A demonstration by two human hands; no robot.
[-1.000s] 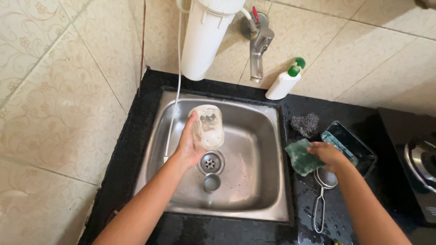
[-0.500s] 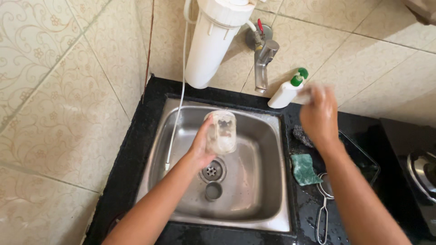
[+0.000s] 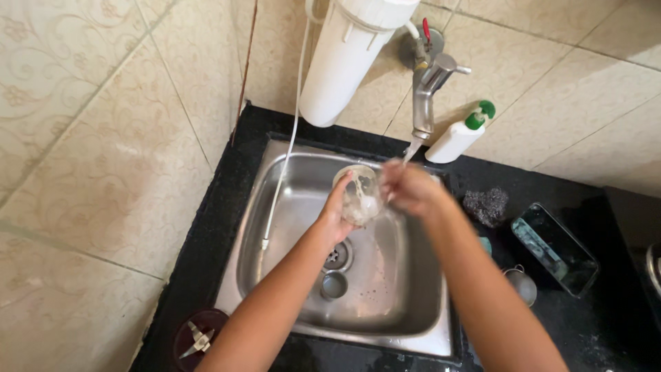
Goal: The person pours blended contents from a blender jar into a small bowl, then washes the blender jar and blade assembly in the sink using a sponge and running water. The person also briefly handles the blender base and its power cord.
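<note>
My left hand holds a clear glass jar over the steel sink, its mouth turned up toward the tap. Water runs from the tap onto the jar and my hands. Soapy foam clings inside the jar. My right hand is at the jar's rim under the stream, fingers curled against it, a little blurred.
A white filter cylinder hangs on the tiled wall, its thin hose dropping into the sink. On the black counter stand a white soap bottle with green pump, a steel scrubber, a dark tray, a small strainer and a blender blade base.
My right hand left the green sponge on the counter, reached up to the tap, then came down to the jar. Water now runs. My left hand lifted the jar under the stream.
</note>
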